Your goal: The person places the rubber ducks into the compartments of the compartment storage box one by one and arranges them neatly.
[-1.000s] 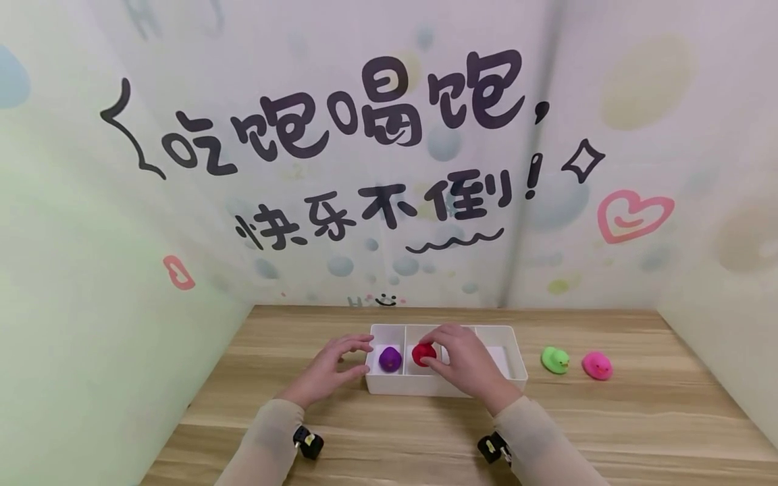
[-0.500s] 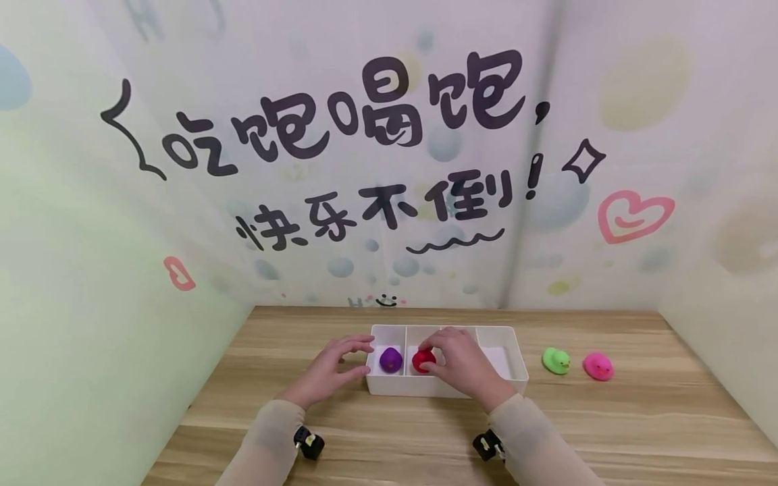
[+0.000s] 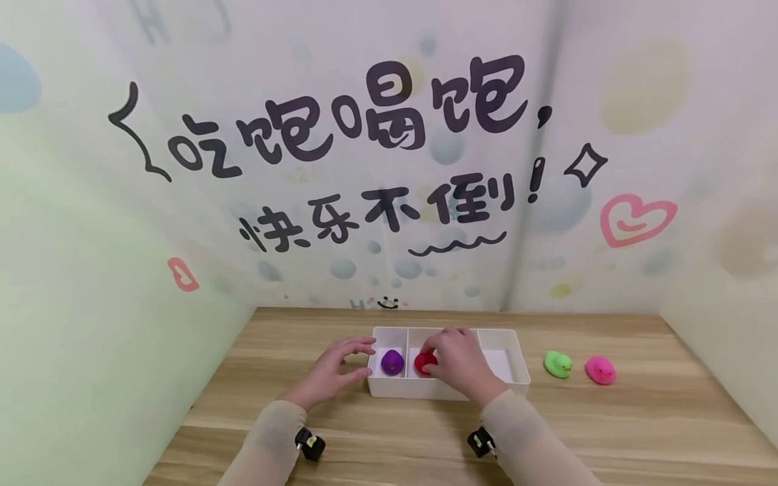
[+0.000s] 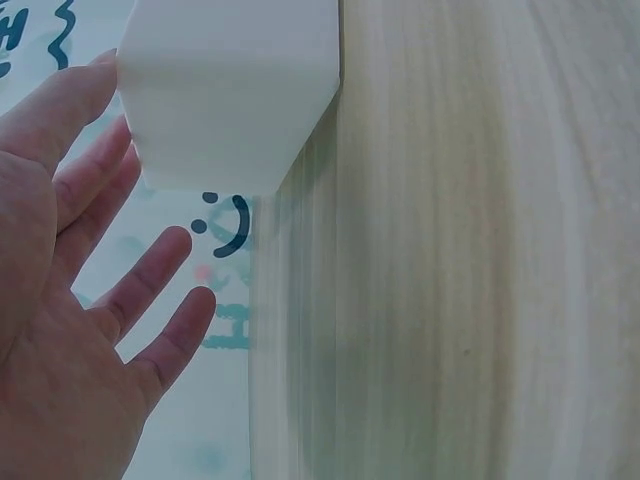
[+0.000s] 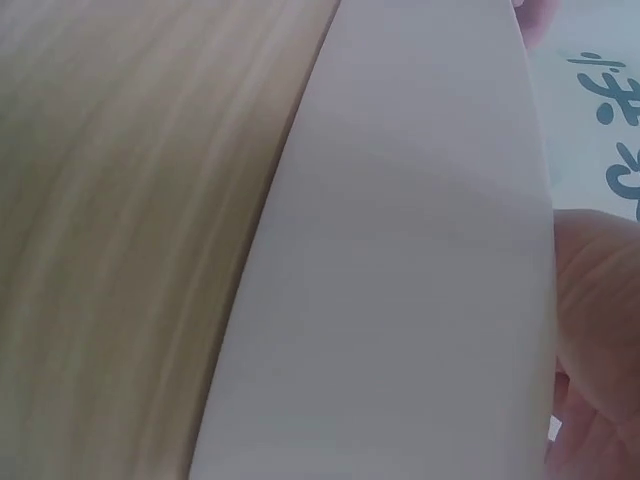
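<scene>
A white divided box (image 3: 419, 387) lies lengthwise across the table. My left hand (image 3: 331, 368) rests its fingertips and thumb on the box's left end, the fingers spread and mostly straight; the left wrist view shows this hand (image 4: 90, 230) against the box's end wall (image 4: 230, 100). Inside the leftmost compartment sits a purple toy duck (image 3: 392, 362). One compartment over, my right hand (image 3: 460, 361) pinches a red toy duck (image 3: 424, 364) between thumb and fingers, low in the box. In the right wrist view the box's front wall (image 5: 400, 260) hides most of this hand (image 5: 598, 310).
To the right of the box, a green toy duck (image 3: 558, 364) and a pink toy duck (image 3: 601, 370) stand on the wooden table (image 3: 389, 439). A printed wall (image 3: 340, 283) rises behind the table, with side walls left and right.
The right wrist and forearm have shifted slightly left, while the fingers stay at the red toy duck. The left hand keeps its place on the box. The head view has tilted a little.
</scene>
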`<state>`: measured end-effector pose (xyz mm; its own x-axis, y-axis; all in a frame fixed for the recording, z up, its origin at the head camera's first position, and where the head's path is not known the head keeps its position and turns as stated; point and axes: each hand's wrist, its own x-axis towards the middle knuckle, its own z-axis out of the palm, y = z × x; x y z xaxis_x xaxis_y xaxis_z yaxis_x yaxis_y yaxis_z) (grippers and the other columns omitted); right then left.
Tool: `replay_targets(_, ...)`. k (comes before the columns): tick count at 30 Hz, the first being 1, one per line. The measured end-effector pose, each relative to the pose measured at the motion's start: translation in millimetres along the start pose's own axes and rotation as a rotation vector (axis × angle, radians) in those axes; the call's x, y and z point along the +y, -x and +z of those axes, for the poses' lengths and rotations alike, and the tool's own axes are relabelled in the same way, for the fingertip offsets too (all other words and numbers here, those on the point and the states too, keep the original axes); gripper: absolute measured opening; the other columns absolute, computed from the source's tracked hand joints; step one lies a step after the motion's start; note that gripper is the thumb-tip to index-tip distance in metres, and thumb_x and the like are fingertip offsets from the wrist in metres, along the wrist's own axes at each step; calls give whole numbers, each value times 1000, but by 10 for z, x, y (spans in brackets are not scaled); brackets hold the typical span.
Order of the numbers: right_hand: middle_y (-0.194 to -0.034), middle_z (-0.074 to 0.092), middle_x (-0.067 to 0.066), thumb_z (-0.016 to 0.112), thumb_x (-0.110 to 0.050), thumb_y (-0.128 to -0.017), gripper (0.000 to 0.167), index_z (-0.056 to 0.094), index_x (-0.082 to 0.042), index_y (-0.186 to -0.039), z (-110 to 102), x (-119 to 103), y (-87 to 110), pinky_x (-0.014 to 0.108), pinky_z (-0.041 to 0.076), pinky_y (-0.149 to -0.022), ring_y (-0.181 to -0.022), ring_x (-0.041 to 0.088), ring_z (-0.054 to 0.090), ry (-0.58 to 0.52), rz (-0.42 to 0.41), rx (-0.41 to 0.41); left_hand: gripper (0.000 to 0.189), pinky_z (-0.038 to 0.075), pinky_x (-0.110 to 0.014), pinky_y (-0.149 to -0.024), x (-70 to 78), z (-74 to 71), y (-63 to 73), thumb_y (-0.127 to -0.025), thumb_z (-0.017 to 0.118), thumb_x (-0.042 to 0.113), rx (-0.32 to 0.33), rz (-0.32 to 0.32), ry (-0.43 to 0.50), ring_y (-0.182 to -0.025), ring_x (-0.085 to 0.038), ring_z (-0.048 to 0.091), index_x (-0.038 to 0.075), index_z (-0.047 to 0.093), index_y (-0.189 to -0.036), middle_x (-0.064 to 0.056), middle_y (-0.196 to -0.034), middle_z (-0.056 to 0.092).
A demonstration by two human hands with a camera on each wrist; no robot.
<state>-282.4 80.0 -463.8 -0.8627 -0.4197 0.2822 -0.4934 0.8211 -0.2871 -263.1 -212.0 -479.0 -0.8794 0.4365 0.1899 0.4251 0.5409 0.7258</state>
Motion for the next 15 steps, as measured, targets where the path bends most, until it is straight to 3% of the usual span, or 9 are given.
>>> replay_targets(6,-85,75,-7,93,-23,-76,19,79,-21,-88,14,-21,19,60,43,-106,-92,18,57,-23,18,-22,34,46,-64,-104,-21,24,29,-96,74,28,4,-29,-10,-136,-35,50,22,67,-129,1,-157,52)
replay_targets(15,-72,68,-9,95,-27,-73,21,74,-25,-79,-8,-10,-9,64,29,-113,-94,19,58,46,9,21,34,46,-65,-103,-1,37,14,-98,72,23,20,-21,4,-136,-36,50,19,66,-131,-1,-157,50)
